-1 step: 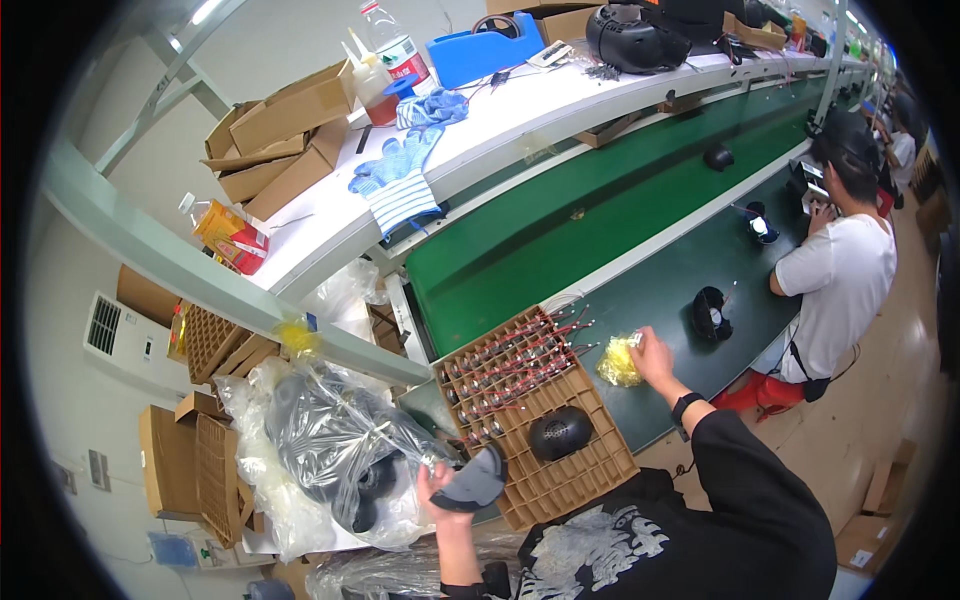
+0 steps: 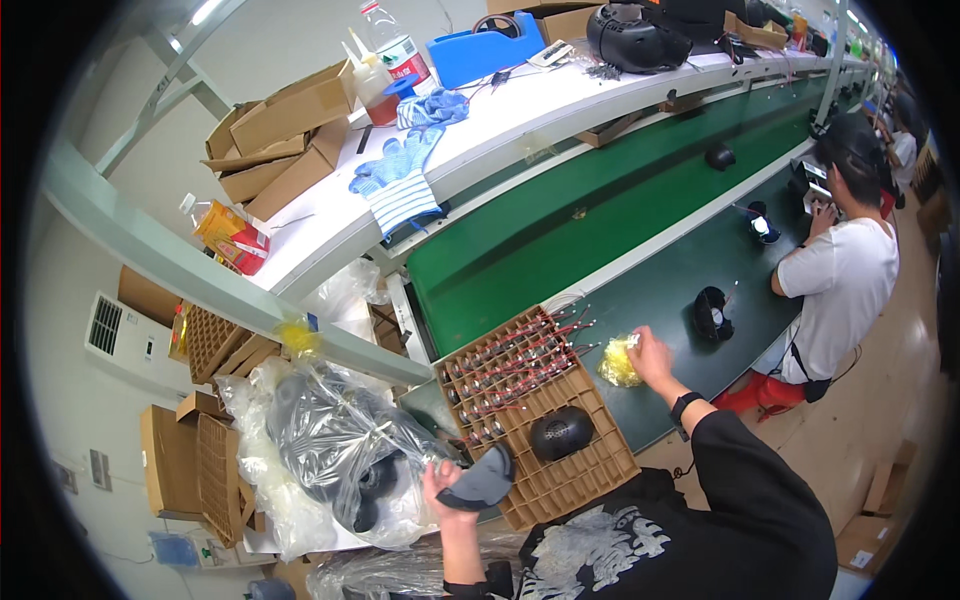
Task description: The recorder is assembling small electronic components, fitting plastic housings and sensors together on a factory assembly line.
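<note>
Left hand (image 2: pixel 443 490): our fingers grasp the dark shell (image 2: pixel 485 482) by its left end, and the rest of it juts rightward past the fingertips.
Shell: we see a dark grey, smooth, curved piece, rounded along its lower side, overlapping the tray's near left edge in our view.
Right hand (image 2: pixel 654 360): our fingers are drawn together at the upper right edge of the yellow bundle (image 2: pixel 617 366); we cannot tell whether they pinch it.
Yellow bundle: it looks crinkled and glossy, and lies on the dark green bench (image 2: pixel 650 300) just beside the tray.
Divided tray (image 2: pixel 565 482): brown cardboard, bearing rows of wired metal parts (image 2: pixel 507 370) and a black perforated dome (image 2: pixel 561 433).
Left of us: clear plastic bag (image 2: pixel 340 430) over dark parts.
Bench and belt: a black housing (image 2: pixel 712 315) sits near the co-worker (image 2: pixel 845 265) in white; beyond runs a green belt (image 2: pixel 560 220).
White shelf (image 2: pixel 545 105): striped glove (image 2: pixel 398 190), blue tape dispenser (image 2: pixel 480 50).
</note>
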